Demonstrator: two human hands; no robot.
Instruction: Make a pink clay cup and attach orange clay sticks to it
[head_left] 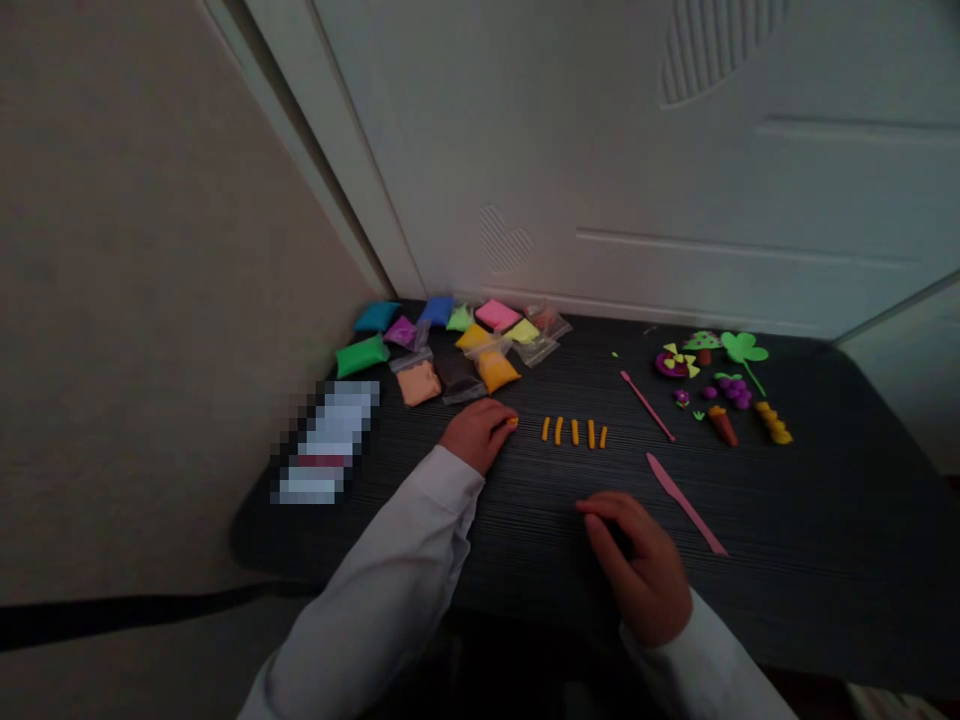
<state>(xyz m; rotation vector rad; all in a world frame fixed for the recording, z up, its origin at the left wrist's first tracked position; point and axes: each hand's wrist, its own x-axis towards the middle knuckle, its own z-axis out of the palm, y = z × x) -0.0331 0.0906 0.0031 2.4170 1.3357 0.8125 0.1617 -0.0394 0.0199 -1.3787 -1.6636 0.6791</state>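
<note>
Between the thumb and forefinger of my left hand [480, 434] is a small piece of orange-yellow clay [513, 422], mostly covered by the fingers. Just right of it, several short clay sticks [575, 432] of the same colour stand in a row on the dark table [517, 550]. My right hand [641, 565] hovers or rests nearer the front edge, its fingers loosely curved with a gap behind the thumb; nothing shows in it. A pink plastic knife [684, 502] lies to the right of that hand, and a thin pink modelling tool [647, 405] lies farther back.
Bags of coloured clay [439, 385] cluster at the back left. A blurred pale rectangle [330, 440] lies at the left edge. Small clay figures stand at the back right, among them purple grapes [735, 392], a carrot [723, 426] and a green clover [744, 348]. A white door [637, 180] borders the table behind.
</note>
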